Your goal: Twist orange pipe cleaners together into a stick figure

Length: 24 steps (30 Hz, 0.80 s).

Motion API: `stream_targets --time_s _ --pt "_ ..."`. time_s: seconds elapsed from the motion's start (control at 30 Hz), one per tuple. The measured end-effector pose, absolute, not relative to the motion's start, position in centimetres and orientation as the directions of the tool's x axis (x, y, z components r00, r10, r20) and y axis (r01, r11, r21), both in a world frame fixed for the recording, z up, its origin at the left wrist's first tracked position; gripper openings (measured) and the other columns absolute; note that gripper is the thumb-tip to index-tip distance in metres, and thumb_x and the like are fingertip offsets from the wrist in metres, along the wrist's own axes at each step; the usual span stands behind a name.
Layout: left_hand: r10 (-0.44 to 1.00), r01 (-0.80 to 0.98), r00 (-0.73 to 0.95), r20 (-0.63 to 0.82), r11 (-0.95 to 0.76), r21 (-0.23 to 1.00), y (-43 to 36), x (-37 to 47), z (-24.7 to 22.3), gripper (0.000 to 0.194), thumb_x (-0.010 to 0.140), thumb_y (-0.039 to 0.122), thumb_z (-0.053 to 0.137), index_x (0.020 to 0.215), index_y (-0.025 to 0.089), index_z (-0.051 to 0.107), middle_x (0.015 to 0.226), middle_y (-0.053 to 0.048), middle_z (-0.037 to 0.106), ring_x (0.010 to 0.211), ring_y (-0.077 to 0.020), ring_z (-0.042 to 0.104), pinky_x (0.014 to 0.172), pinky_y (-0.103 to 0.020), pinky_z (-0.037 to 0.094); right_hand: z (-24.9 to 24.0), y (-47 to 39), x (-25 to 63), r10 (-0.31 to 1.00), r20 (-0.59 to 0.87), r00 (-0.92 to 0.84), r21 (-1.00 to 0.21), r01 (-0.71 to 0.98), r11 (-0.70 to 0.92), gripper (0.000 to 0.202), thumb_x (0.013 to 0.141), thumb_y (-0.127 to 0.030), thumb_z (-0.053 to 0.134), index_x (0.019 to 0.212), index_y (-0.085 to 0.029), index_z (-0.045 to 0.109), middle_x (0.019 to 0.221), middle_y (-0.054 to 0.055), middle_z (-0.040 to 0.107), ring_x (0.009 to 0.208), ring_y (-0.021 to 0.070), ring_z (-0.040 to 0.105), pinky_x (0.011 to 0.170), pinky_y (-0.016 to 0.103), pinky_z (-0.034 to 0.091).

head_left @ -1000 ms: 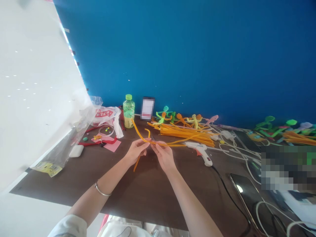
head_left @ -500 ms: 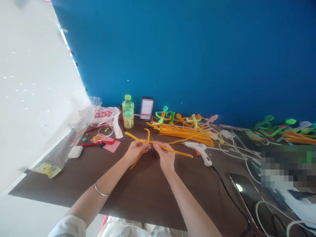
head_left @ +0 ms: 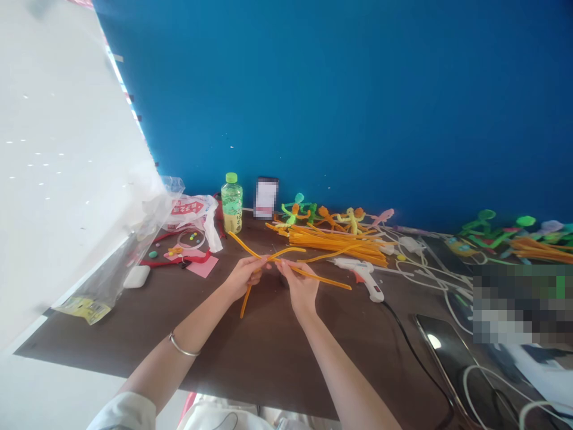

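Note:
Orange pipe cleaners (head_left: 323, 278) cross between my two hands, above the dark table. My left hand (head_left: 245, 273) pinches them near the crossing; one end sticks out up and to the left, another hangs below the fingers. My right hand (head_left: 301, 283) is closed on the same pipe cleaners just to the right, with an end reaching right past the fingers. One short end bends rightward above my right hand. The fingertips nearly meet and hide the joint. Behind lies a pile of orange pipe cleaners (head_left: 335, 240).
Behind the pile are small pipe-cleaner figures (head_left: 353, 220). A white glue gun (head_left: 364, 276) lies to the right, near a dark phone (head_left: 447, 352) and white cables. At the back stand a bottle (head_left: 231, 206) and another phone (head_left: 266, 197). Plastic bags (head_left: 190, 209) lie left.
The upright end between my hands now leans over to the right. The upper left end points more steeply upward, and the lower end hangs more vertically. Both hands stay almost in place.

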<state>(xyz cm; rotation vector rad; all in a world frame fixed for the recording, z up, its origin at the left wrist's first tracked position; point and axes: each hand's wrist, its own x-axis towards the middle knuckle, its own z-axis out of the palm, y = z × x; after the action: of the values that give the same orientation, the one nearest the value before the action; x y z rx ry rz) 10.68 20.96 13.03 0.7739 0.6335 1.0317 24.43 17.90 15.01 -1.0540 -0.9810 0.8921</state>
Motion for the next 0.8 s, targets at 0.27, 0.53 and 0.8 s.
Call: stream_targets --time_s 0.27,0.53,0.8 --pt "0.915 -0.598 0.396 -0.079 0.322 0.734 20.9 10.9 12.5 0.029 0.064 0.023 0.071 0.091 0.013 0.067 0.088 -0.008 0.063 0.067 -0.0072 0.055 0.066 -0.021 0.043 14.7 18.2 24.6 0.945 0.180 0.273 -0.943 -0.226 0.244 0.020 0.064 -0.026 0.071 0.071 -0.012 0.059 0.077 0.008 0.067 0.079 0.0221 0.065 0.085 0.041 0.050" --pt "0.946 -0.614 0.308 -0.097 0.275 0.740 20.8 11.2 12.7 0.023 0.060 0.020 0.073 0.081 0.010 0.068 0.076 -0.006 0.065 0.068 -0.0075 0.058 0.065 -0.017 0.044 14.5 18.3 24.5 0.964 0.150 0.221 -0.941 -0.267 0.208 0.018 0.062 -0.024 0.071 0.070 -0.014 0.059 0.076 0.005 0.066 0.077 0.0200 0.065 0.083 0.039 0.051" --pt "0.973 -0.606 0.230 -0.026 0.164 0.779 20.7 11.7 12.4 0.029 0.059 0.024 0.074 0.083 0.010 0.066 0.078 -0.007 0.067 0.071 -0.0136 0.062 0.076 -0.028 0.049 15.4 17.8 24.3 0.956 0.192 0.221 -0.976 -0.056 0.209 0.017 0.062 -0.023 0.071 0.070 -0.015 0.059 0.073 0.002 0.065 0.071 0.0165 0.064 0.076 0.033 0.052"
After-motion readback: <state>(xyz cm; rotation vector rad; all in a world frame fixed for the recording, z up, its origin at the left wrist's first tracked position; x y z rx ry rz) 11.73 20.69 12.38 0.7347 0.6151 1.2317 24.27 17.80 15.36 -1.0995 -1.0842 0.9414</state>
